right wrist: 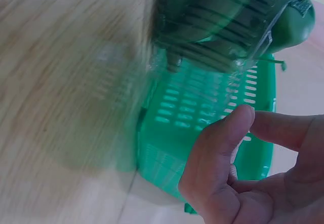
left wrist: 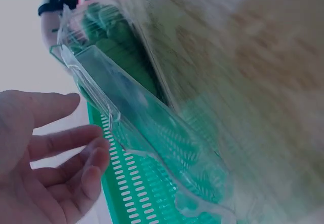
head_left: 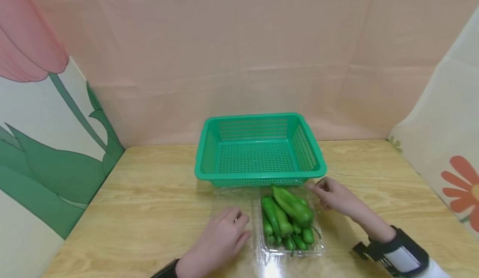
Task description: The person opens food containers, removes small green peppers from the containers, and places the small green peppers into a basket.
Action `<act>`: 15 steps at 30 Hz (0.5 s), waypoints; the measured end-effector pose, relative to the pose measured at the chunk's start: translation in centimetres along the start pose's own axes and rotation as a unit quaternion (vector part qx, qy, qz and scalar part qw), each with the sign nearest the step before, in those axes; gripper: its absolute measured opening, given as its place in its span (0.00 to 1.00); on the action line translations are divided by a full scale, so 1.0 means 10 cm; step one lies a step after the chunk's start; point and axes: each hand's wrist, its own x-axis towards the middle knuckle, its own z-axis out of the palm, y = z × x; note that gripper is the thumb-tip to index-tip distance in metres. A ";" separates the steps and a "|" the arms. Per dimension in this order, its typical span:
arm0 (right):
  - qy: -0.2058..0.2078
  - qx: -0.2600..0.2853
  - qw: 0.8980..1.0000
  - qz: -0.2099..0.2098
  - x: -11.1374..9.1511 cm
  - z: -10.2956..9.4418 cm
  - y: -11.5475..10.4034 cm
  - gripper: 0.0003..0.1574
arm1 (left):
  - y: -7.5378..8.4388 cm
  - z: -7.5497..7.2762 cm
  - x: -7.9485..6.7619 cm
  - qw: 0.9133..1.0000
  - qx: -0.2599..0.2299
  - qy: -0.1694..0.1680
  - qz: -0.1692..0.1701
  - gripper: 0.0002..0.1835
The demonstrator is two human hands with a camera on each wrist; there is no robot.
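A clear plastic box point(head_left: 265, 251) full of green peppers point(head_left: 293, 207) sits in front of a green basket point(head_left: 318, 174). Its transparent lid point(left wrist: 136, 107) is folded out beside it, toward the left hand. My left hand point(head_left: 226, 236) hovers left of the box with relaxed, bent fingers and nothing in them. On the box's other side is my right hand point(head_left: 334, 197), near the far corner and the basket's front. In the right wrist view its thumb and forefinger tips come together, with nothing visible between them. One large pepper lies on top of the others.
The basket holds nothing and stands against the pink cloth backdrop point(head_left: 239, 53). Wooden tabletop point(head_left: 149, 194) spreads out on both sides. Printed cloths with a tulip point(head_left: 33, 40) and a red flower point(head_left: 462, 182) close off left and right.
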 end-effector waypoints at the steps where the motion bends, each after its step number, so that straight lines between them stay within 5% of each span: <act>1: 0.000 -0.005 1.000 -0.001 -0.02 0.00 -0.01 0.31 | 0.01 0.00 0.01 1.000 -0.001 0.004 0.009 0.11; 8: 0.011 -0.019 0.999 -0.035 -0.09 0.01 -0.06 0.30 | 0.04 -0.02 0.06 0.994 -0.021 0.027 0.105 0.12; 15: 0.009 -0.022 0.998 -0.065 -0.15 0.03 -0.16 0.28 | 0.09 -0.04 0.10 0.984 -0.035 -0.007 0.173 0.14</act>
